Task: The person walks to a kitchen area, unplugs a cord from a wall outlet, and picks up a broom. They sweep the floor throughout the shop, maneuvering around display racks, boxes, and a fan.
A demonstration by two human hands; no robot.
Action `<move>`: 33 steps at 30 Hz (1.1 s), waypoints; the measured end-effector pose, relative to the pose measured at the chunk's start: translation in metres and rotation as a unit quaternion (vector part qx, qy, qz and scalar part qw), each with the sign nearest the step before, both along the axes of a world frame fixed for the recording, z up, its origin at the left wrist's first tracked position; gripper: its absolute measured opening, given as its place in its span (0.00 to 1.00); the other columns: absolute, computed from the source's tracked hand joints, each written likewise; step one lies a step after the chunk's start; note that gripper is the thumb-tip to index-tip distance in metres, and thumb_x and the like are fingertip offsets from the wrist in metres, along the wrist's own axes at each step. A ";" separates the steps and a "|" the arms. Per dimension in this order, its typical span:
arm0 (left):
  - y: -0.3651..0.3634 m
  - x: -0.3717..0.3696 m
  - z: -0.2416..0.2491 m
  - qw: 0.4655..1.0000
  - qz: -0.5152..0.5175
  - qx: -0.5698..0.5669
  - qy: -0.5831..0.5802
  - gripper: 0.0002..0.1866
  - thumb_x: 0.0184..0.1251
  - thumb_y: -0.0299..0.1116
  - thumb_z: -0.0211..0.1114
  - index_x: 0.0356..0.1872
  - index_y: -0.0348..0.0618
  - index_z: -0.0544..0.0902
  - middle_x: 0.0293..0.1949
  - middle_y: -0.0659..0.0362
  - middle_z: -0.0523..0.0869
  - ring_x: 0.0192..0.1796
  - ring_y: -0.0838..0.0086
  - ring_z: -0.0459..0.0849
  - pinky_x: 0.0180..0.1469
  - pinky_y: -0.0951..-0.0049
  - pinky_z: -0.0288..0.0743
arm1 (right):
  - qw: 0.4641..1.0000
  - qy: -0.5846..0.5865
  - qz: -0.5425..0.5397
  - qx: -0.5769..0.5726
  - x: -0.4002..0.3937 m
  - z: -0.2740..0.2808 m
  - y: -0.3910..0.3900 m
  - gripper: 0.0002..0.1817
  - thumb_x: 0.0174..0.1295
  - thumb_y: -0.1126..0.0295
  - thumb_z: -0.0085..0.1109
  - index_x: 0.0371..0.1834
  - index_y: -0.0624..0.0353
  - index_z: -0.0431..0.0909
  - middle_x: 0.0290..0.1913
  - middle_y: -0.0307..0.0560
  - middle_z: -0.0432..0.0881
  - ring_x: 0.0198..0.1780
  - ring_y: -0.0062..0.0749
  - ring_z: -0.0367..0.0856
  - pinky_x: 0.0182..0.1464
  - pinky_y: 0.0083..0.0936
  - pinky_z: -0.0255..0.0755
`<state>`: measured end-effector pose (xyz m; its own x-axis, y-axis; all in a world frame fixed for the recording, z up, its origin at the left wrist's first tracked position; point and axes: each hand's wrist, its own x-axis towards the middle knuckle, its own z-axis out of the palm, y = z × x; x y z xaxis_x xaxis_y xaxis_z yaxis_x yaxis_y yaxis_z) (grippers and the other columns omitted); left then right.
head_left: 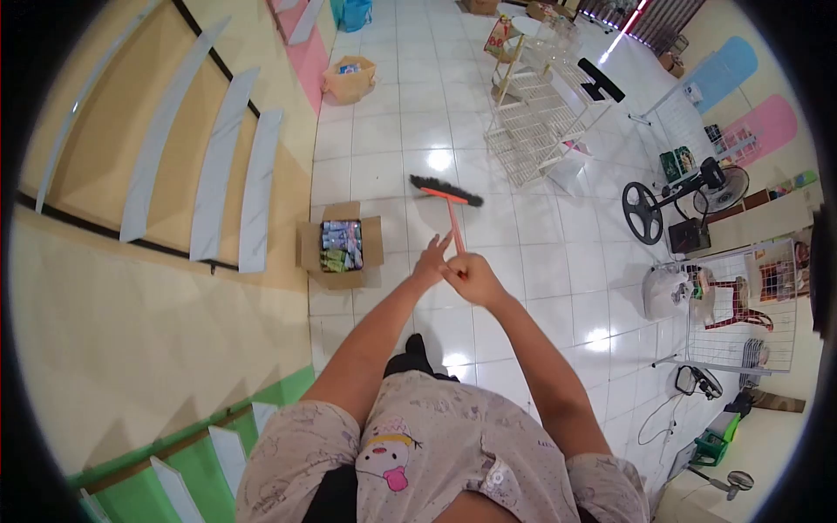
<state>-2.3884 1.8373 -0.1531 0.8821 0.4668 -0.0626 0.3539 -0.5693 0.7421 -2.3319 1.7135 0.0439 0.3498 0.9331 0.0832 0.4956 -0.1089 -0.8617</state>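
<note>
A broom with an orange handle and dark bristles rests its head on the white tiled floor in front of me. My right hand is closed round the upper part of the handle. Lower down the handle, my left hand touches its left side, with some fingers stretched forward; the handle partly hides its grip. Left of my hands stands an open cardboard box packed with small colourful packages.
White shelves line the left wall, with a brown bag near it. A white wire rack stands ahead. On the right are a steering-wheel-shaped item, a plastic bag and a wire grid.
</note>
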 end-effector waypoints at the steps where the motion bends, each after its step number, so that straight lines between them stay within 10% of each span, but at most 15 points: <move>1: -0.007 0.006 0.021 1.000 0.013 -0.004 0.018 0.45 0.52 0.47 0.66 0.72 0.68 0.53 0.69 0.39 0.57 0.65 0.46 0.68 0.64 0.55 0.66 | 1.000 -0.006 -0.027 -0.005 -0.003 0.021 -0.005 0.19 0.59 0.70 0.58 0.15 0.66 0.64 0.14 0.49 0.61 0.19 0.34 0.58 0.24 0.30 0.55; 3: -0.031 0.026 0.012 0.994 0.009 0.059 -0.095 0.39 0.51 0.46 0.67 0.68 0.61 0.62 0.66 0.41 0.64 0.61 0.49 0.71 0.61 0.58 0.67 | 0.993 0.012 -0.111 0.035 -0.016 0.077 -0.018 0.19 0.60 0.69 0.58 0.15 0.66 0.65 0.14 0.46 0.61 0.19 0.29 0.59 0.24 0.29 0.55; 5: -0.077 0.058 0.020 0.899 0.019 -0.201 -0.389 0.24 0.51 0.42 0.67 0.51 0.51 0.76 0.54 0.46 0.76 0.50 0.53 0.77 0.53 0.60 0.70 | 0.979 0.040 -0.197 0.040 -0.027 0.118 -0.035 0.19 0.61 0.68 0.58 0.15 0.66 0.66 0.14 0.44 0.61 0.20 0.25 0.59 0.24 0.28 0.55; 7: -0.115 0.069 0.057 0.975 0.043 -0.034 -0.213 0.11 0.52 0.38 0.66 0.32 0.45 0.79 0.39 0.51 0.81 0.40 0.57 0.77 0.44 0.60 0.69 | 0.959 0.064 -0.277 0.022 -0.022 0.140 -0.052 0.20 0.62 0.67 0.59 0.15 0.65 0.67 0.14 0.42 0.61 0.21 0.23 0.58 0.24 0.27 0.55; 8: -0.123 0.070 0.063 0.940 -0.067 -0.260 -0.212 0.08 0.53 0.37 0.65 0.29 0.45 0.79 0.36 0.52 0.81 0.38 0.58 0.77 0.42 0.61 0.68 | 0.954 0.060 -0.293 0.034 -0.015 0.140 -0.056 0.20 0.62 0.68 0.59 0.15 0.65 0.66 0.14 0.43 0.62 0.20 0.25 0.58 0.24 0.27 0.55; 11: -0.156 0.067 0.078 0.836 -0.179 -0.473 -0.213 0.09 0.56 0.38 0.65 0.34 0.46 0.78 0.34 0.57 0.81 0.38 0.63 0.77 0.45 0.65 0.68 | 0.947 0.036 -0.317 0.044 0.001 0.129 -0.068 0.20 0.61 0.70 0.59 0.14 0.65 0.64 0.14 0.45 0.64 0.18 0.28 0.56 0.24 0.27 0.55; 15: -0.171 0.105 0.065 0.850 -0.313 -0.354 -0.232 0.12 0.58 0.38 0.63 0.41 0.49 0.75 0.36 0.63 0.83 0.43 0.72 0.80 0.55 0.66 0.68 | 0.944 -0.013 -0.328 0.040 0.032 0.092 -0.085 0.19 0.62 0.70 0.59 0.15 0.64 0.66 0.14 0.41 0.65 0.19 0.21 0.59 0.24 0.23 0.55; 20: -0.147 0.164 0.041 0.912 -0.277 -0.277 -0.120 0.06 0.57 0.30 0.56 0.23 0.47 0.78 0.23 0.60 0.83 0.37 0.65 0.83 0.57 0.43 0.62 | 0.897 0.096 -0.425 0.070 0.078 0.076 -0.105 0.19 0.66 0.70 0.53 0.16 0.62 0.64 0.18 0.35 0.67 0.24 0.16 0.61 0.27 0.19 0.55; 27: -0.048 0.263 -0.004 0.968 -0.245 0.046 -0.040 0.04 0.49 0.27 0.57 0.19 0.48 0.77 0.25 0.57 0.83 0.36 0.60 0.83 0.46 0.49 0.66 | 0.831 0.163 -0.455 0.275 0.162 -0.001 -0.059 0.20 0.68 0.70 0.49 0.16 0.58 0.60 0.20 0.39 0.69 0.25 0.19 0.63 0.28 0.19 0.57; 31: 0.001 0.302 -0.032 0.950 -0.122 0.226 0.180 0.08 0.55 0.32 0.59 0.36 0.50 0.80 0.36 0.56 0.85 0.44 0.59 0.83 0.59 0.45 0.64 | 0.840 0.166 -0.446 0.261 0.207 -0.049 -0.024 0.18 0.69 0.71 0.45 0.18 0.64 0.66 0.21 0.42 0.71 0.23 0.21 0.65 0.27 0.21 0.60; 33: 0.015 0.296 -0.018 0.987 -0.012 0.113 0.109 0.16 0.59 0.36 0.59 0.49 0.49 0.77 0.45 0.55 0.83 0.48 0.59 0.82 0.63 0.40 0.59 | 0.846 0.198 -0.424 0.256 0.227 -0.069 -0.014 0.17 0.71 0.70 0.43 0.22 0.65 0.68 0.24 0.42 0.73 0.29 0.22 0.69 0.36 0.21 0.64</move>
